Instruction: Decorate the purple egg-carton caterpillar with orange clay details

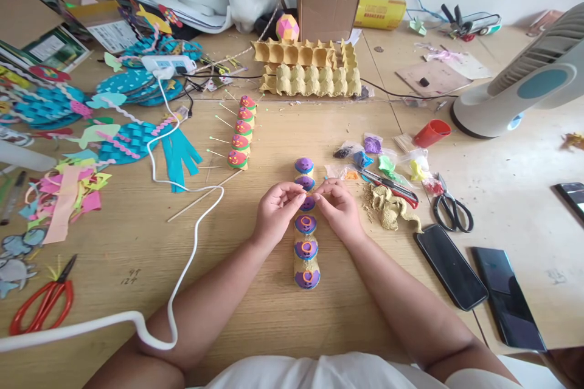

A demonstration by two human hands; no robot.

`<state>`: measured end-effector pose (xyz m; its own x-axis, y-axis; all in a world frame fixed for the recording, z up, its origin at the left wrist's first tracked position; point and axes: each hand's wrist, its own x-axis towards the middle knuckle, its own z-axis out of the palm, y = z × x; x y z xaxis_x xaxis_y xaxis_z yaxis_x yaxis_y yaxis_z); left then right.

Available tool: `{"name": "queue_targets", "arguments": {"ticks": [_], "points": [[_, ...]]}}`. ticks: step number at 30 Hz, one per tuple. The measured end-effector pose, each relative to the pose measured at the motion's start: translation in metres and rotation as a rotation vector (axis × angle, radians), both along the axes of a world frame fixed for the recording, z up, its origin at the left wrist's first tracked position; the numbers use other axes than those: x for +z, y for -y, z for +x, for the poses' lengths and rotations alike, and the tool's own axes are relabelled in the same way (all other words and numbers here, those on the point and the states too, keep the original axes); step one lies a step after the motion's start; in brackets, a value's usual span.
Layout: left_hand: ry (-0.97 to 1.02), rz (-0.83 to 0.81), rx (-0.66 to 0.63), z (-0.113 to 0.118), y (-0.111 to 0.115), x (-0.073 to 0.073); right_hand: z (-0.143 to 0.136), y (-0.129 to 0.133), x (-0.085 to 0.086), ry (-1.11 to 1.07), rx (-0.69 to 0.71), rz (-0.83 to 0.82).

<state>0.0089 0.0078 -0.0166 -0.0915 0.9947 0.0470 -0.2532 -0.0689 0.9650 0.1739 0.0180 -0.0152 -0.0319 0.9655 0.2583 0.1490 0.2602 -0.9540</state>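
A row of egg carton cups (305, 264) stands upright on the table in front of me, each topped with purple and blue clay. Orange clay rings (306, 248) sit on the cups nearest me; the farther tops I can see show none. Above the row, my left hand (279, 206) is closed in a pinch at the fingertips. My right hand (338, 205) pinches from the other side, its fingertips almost meeting the left ones. Between them is a thin bit of orange clay (309, 194), mostly hidden by the fingers.
Bagged coloured clay (387, 165), a utility knife (392, 187), black scissors (449, 205) and two phones (451, 267) lie right. A red-green carton row (241, 134) stands left. A white cable (196, 237) crosses my left arm. A fan (515, 79) stands back right.
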Motion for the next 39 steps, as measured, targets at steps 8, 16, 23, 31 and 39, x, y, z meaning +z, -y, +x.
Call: {"name": "queue_targets", "arguments": {"ticks": [8,16,23,31,39], "points": [[-0.284,0.043,0.019,-0.0039,0.0024,-0.0019,-0.0002,-0.0002,0.0020,0.082,0.000,0.042],[-0.366,0.040,0.020,-0.0032,0.0036,0.0011,-0.0014,0.0010,0.0073,0.148,0.032,0.057],[-0.384,0.015,0.013,-0.0031,0.0035,0.0043,-0.0012,0.0002,0.0066,0.173,0.039,0.042],[-0.414,0.025,0.006,-0.0040,0.0038,0.0012,-0.0014,-0.0004,0.0071,0.204,0.043,0.040],[-0.410,0.037,0.004,-0.0052,0.0031,-0.0015,-0.0023,-0.0005,0.0073,0.214,0.032,0.036]]}}
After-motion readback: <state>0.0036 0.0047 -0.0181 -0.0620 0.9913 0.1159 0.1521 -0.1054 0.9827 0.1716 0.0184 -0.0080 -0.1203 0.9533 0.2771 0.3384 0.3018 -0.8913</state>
